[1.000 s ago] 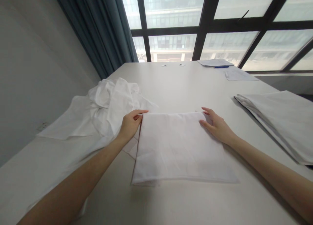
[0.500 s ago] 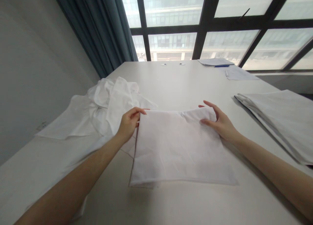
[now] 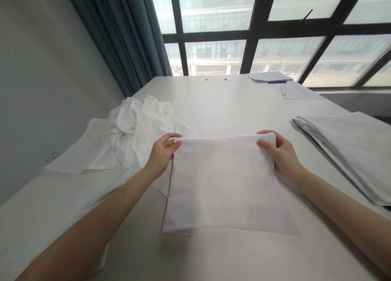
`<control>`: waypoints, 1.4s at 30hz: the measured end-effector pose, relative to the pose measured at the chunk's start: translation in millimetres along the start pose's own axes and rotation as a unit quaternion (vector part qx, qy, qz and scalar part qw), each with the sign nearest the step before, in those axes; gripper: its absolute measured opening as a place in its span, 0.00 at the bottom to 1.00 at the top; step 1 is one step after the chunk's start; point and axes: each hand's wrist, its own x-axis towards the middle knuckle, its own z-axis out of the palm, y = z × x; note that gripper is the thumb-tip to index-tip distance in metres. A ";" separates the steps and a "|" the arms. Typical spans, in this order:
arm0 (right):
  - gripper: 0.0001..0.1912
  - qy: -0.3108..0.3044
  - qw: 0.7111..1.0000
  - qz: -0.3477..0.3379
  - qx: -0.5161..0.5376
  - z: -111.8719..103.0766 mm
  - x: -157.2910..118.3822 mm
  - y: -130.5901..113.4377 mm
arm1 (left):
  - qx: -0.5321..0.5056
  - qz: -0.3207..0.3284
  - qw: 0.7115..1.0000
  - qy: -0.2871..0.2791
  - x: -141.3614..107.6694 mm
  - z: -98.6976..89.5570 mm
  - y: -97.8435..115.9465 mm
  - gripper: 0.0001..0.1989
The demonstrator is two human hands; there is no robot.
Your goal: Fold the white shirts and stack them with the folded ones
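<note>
1. The folded white cloth [image 3: 226,183] is held in front of the wearer, over the near part of the desk [image 3: 232,106], between a crumpled white heap [image 3: 131,130] and a folded stack [image 3: 351,150].
2. Its far-left corner is pinched by the left hand [image 3: 163,152]; its far-right corner is gripped between thumb and fingers of the right hand [image 3: 282,154].
3. For a neat result, both corners should be kept level and tension applied evenly, so that the far edge is held straight.
4. Wrinkles near the middle are best smoothed without the layers being pulled askew.
5. The held edge is pointed towards the window; the long axis appears to be laid left to right, though foreshortening leaves this uncertain.
</note>
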 end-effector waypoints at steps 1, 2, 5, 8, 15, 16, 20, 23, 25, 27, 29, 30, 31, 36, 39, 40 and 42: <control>0.20 0.002 1.000 -0.003 0.005 0.0 0.1 0.3 | -0.008 0.005 1.000 0.004 0.4 -0.4 -0.7 0.24; 0.20 0.002 1.000 -0.007 0.009 0.1 0.2 0.6 | -0.013 0.011 1.000 0.008 0.9 -1.0 -1.1 0.24; 0.20 -0.012 1.000 -0.021 0.011 -1.1 0.9 1.1 | -0.018 0.013 1.000 0.008 1.8 -3.3 0.7 0.24; 0.21 -0.053 0.998 -0.018 0.021 -5.3 2.0 0.4 | -0.020 -0.029 0.999 -0.029 1.9 -5.6 7.3 0.26; 0.19 -0.099 0.995 -0.021 0.005 -12.5 3.1 -4.2 | 0.008 -0.041 0.999 -0.028 3.5 -2.9 9.2 0.26; 0.19 -0.096 0.995 -0.025 -0.004 -12.8 3.7 -4.7 | 0.013 -0.027 0.999 -0.019 3.4 -1.8 7.9 0.26; 0.16 -0.093 0.988 -0.080 -0.090 -17.2 8.6 -7.7 | 0.076 0.062 0.995 0.020 -1.5 2.4 10.4 0.19; 0.12 -0.078 0.939 -0.209 -0.263 -22.4 9.2 -15.4 | 0.183 0.147 0.971 0.049 -10.9 5.5 20.8 0.12; 0.11 -0.061 0.872 -0.306 -0.377 -22.6 4.6 -23.3 | 0.237 0.195 0.950 0.062 -19.2 7.7 28.9 0.11; 0.14 -0.061 0.805 -0.386 -0.447 -18.3 -3.8 -31.6 | 0.275 0.230 0.932 0.057 -28.3 10.0 36.2 0.11; 0.17 -0.083 0.755 -0.440 -0.479 -10.6 -13.3 -38.2 | 0.299 0.262 0.917 0.039 -37.3 11.8 41.7 0.12; 0.19 -0.100 0.737 -0.456 -0.489 -6.5 -17.3 -40.3 | 0.305 0.277 0.911 0.024 -41.5 12.5 43.8 0.12; 0.21 -0.118 0.723 -0.465 -0.497 -2.8 -20.3 -41.6 | 0.308 0.293 0.905 0.005 -45.4 12.9 45.5 0.11; 0.16 -0.143 0.717 -0.473 -0.492 -0.3 -19.1 -37.1 | 0.306 0.344 0.881 -0.106 -53.3 13.3 53.1 0.08; 0.10 -0.123 0.714 -0.498 -0.476 -5.3 -15.4 -32.6 | 0.327 0.328 0.880 -0.110 -45.4 10.7 59.3 0.09; 0.09 -0.113 0.705 -0.511 -0.478 -5.9 -15.6 -31.6 | 0.345 0.315 0.878 -0.108 -41.6 9.3 61.5 0.10; 0.08 -0.100 0.676 -0.539 -0.493 -4.7 -18.8 -30.7 | 0.405 0.285 0.861 -0.117 -35.1 6.7 65.3 0.11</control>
